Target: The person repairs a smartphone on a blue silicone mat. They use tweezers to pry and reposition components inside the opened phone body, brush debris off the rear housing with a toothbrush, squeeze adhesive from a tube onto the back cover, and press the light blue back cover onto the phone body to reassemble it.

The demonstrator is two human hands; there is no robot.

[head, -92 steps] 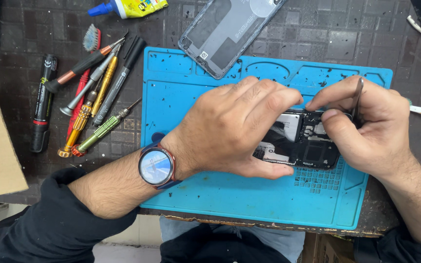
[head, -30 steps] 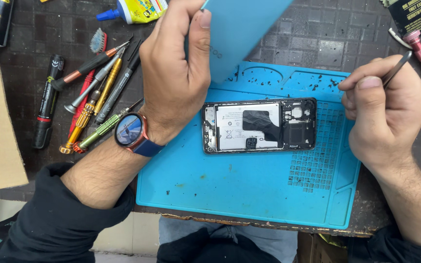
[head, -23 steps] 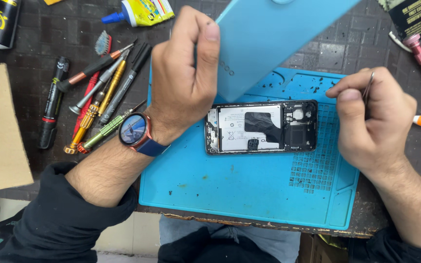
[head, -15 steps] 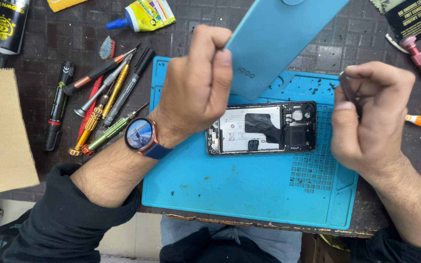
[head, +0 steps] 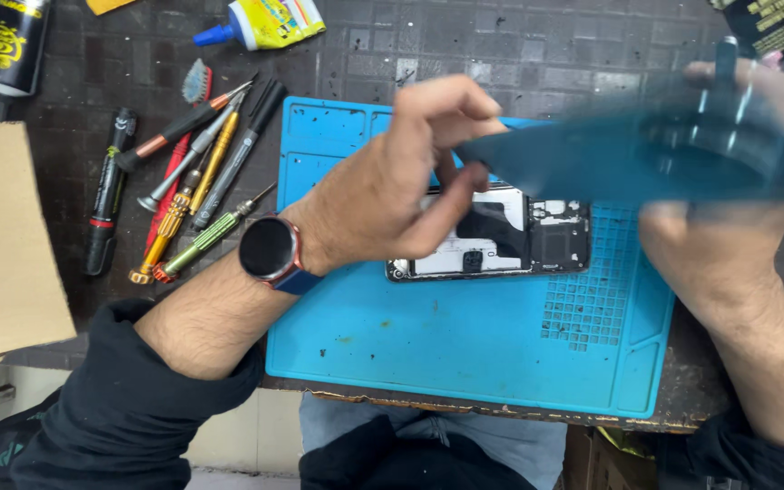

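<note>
- Nearest the person, on the blue mat (head: 428, 354), an opened phone (head: 501, 240) lies flat with its insides showing, its left part hidden under the left hand.
- Above the phone, the left hand (head: 392, 195) has its fingers curled and pinched shut on the near end of a teal back cover (head: 610, 163), which hangs over the phone and is blurred, so its exact tilt cannot be told.
- On that wrist sits a round dark watch (head: 268, 248), above a black sleeve (head: 129, 408).
- Over at the right, the right hand (head: 728, 218) is behind the blurred cover; a thin dark tool (head: 726, 63) sticks up by its fingers, but how far the hand is open, I cannot tell.
- Left of the mat, a row of screwdrivers (head: 197, 181) lies on the dark bench, with a black pen-shaped tool (head: 106, 204) just beside them and a piece of cardboard (head: 6, 236) further left.
- Farthest away, a glue bottle (head: 265, 23) with a blue tip lies at the back edge, and a black can (head: 15, 41) sits in the far left corner.
</note>
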